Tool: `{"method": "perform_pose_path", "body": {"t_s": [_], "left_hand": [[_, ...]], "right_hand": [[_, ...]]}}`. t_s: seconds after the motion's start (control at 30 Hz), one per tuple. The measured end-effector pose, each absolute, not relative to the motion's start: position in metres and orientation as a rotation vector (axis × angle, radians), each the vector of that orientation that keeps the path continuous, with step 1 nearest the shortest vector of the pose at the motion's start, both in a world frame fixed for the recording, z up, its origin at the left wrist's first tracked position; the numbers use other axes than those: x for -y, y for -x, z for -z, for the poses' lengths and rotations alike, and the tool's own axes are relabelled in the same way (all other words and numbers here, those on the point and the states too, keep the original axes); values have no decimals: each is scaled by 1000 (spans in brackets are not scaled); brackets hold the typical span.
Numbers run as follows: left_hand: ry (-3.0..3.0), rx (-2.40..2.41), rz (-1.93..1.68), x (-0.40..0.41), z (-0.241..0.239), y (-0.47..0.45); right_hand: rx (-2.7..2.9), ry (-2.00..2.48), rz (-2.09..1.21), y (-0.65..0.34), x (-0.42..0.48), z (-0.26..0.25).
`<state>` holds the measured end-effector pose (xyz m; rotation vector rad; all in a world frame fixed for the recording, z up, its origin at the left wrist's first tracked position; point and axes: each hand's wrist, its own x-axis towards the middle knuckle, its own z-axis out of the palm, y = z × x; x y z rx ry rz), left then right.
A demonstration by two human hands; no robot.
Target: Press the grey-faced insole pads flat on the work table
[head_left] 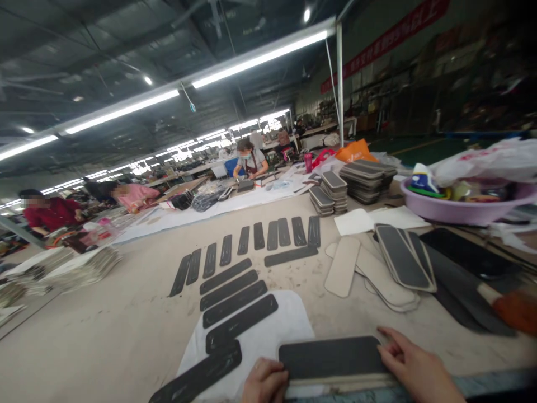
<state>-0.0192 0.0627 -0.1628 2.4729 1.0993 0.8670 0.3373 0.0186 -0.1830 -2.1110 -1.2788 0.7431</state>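
A flat oblong pad [331, 358], dark grey on top with a beige underlayer, lies at the table's near edge. My left hand [264, 382] curls its fingers over the pad's left end. My right hand [413, 366] presses its fingers on the pad's right end, thumb stretched along the far edge. Just left of the pad, several dark grey strips [235, 305] lie in a row, some on a white sheet [289, 324].
More dark strips [251, 240] fan across the beige table [104, 324]. Beige and grey pads [390, 263] lie at right, stacked pads [369, 179] behind, a purple basin [465, 210] far right. A brush handle [509, 308] lies near right. Other people work at far tables.
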Motion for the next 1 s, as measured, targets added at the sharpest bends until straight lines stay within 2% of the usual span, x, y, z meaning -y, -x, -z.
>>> {"method": "perform_pose_path", "body": {"t_s": [0.17,0.5,0.77,1.0], "left_hand": [[-2503,-1012,-792,-62,147,20],[-2429,-1048,-771,-59,144,19],[-2125,-1280,-887,-64,135,18],[-2330,-1262,-780,-68,145,15]], "right_hand": [[1268,2206,-672,-326,-19,157],[1243,2195,-690,-328,-18,159],[1242,2170,-666,-329,-17,159],[1235,2180,-679,-332,-19,161]]}}
